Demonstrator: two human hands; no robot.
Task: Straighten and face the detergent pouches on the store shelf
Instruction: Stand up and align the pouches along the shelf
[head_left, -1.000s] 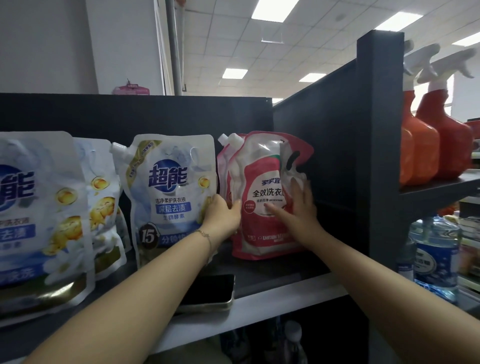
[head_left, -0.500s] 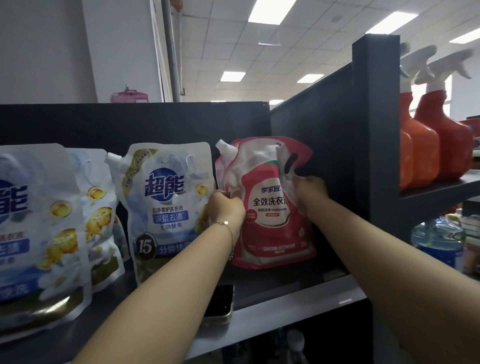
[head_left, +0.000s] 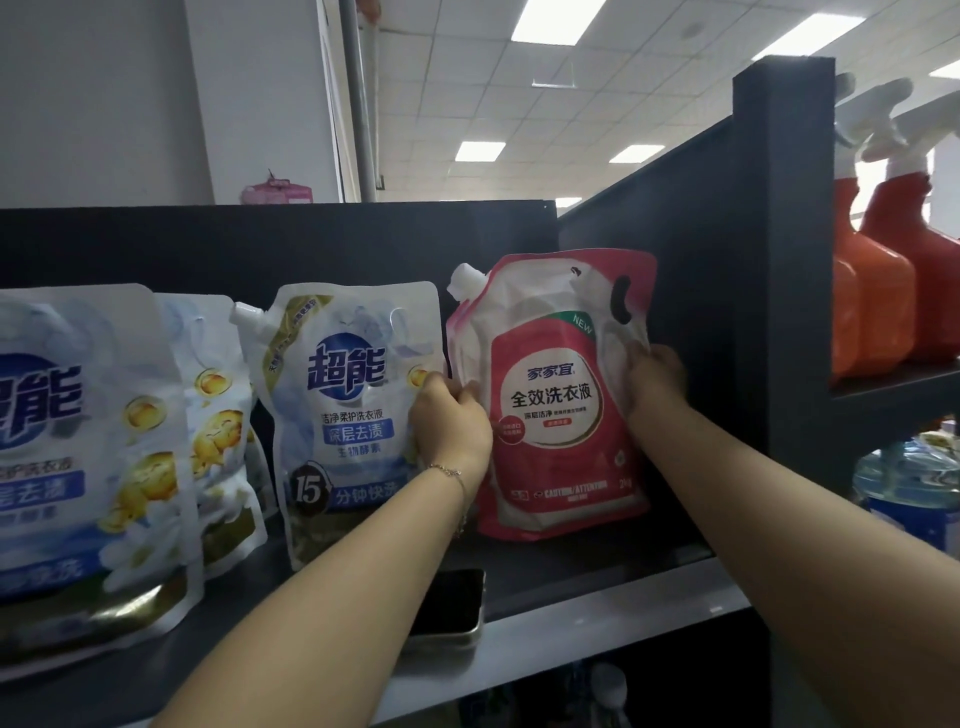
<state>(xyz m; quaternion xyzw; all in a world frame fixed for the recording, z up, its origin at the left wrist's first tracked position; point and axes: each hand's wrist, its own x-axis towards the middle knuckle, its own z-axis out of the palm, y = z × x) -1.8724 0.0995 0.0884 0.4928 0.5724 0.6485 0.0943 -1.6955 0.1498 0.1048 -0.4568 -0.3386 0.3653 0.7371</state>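
Observation:
A red and white detergent pouch (head_left: 556, 395) stands upright at the right end of the dark shelf (head_left: 571, 613), its label facing me. My left hand (head_left: 452, 421) grips its left edge and my right hand (head_left: 654, 379) grips its right edge. A second red pouch is partly visible right behind it. To the left stand blue and white detergent pouches: one (head_left: 348, 415) beside my left hand, a large one (head_left: 88, 457) at the far left, and another (head_left: 218, 426) tucked behind it.
A black phone (head_left: 452, 603) lies flat on the shelf front, under my left forearm. A dark upright panel (head_left: 769, 260) closes the shelf on the right. Beyond it stand orange spray bottles (head_left: 883, 270) and a blue-labelled water jug (head_left: 914, 493) below.
Both hands moved from the pouch's front to its side edges. The folded top right corner of the red pouch is now flat and the label faces forward.

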